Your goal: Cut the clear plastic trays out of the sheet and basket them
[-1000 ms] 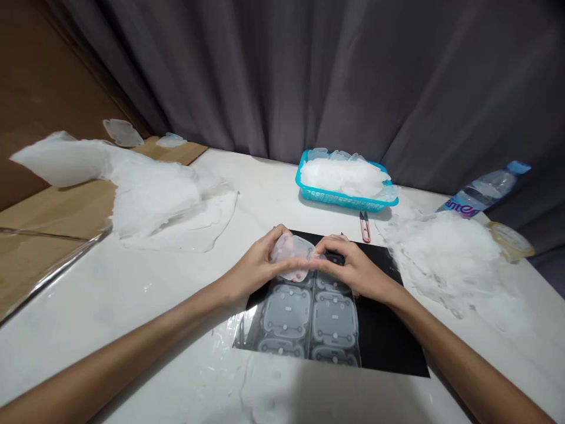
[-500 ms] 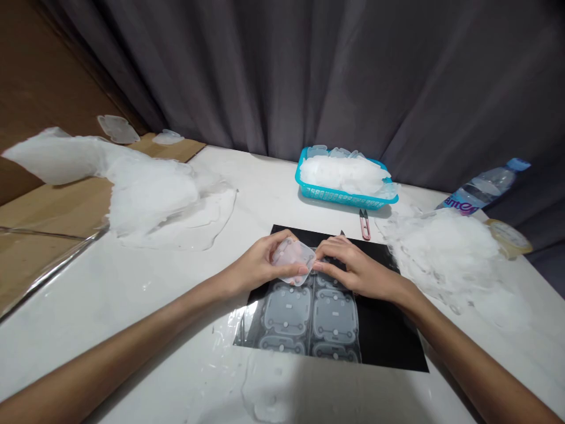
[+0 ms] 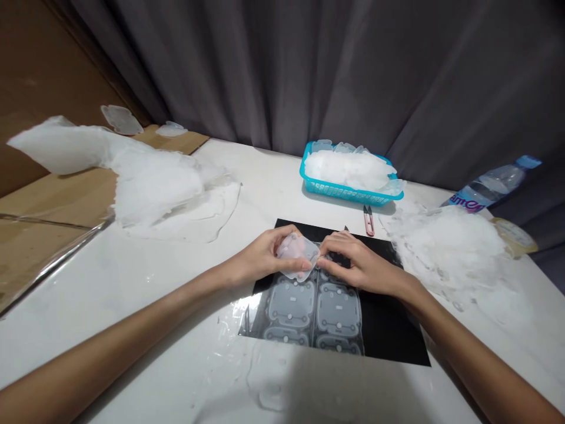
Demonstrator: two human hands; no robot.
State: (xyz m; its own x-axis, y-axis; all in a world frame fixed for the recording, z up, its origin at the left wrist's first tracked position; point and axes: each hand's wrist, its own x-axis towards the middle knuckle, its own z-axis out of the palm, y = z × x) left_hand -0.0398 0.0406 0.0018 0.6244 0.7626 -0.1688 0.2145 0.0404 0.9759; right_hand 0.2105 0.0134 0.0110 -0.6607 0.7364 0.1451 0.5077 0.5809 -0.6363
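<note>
A translucent rounded-square plastic piece (image 3: 296, 252) is held above the black sheet (image 3: 392, 333), tilted toward me. My left hand (image 3: 265, 254) grips it from the left, thumb across its front and fingers behind. At its right corner, the thumb and fingertips of my right hand (image 3: 359, 262) are pinched together on the edge; any small scrap between them is too small to make out. Beneath both hands, a clear plastic sheet with rounded-square shapes (image 3: 339, 311) lies on the black sheet, its upper part covered by my hands.
A blue basket (image 3: 353, 193) full of similar pieces stands at the back. Pink-handled thread snips (image 3: 369, 222) lie before it. Film scraps (image 3: 454, 247), a tape roll (image 3: 515, 237) and a water bottle (image 3: 489, 185) are right. A white plastic heap (image 3: 154, 188) spreads over cardboard (image 3: 57, 200) left.
The view has shifted slightly, so everything sits a little further right and higher. Both hands keep nearly the same hold on the plastic piece.
</note>
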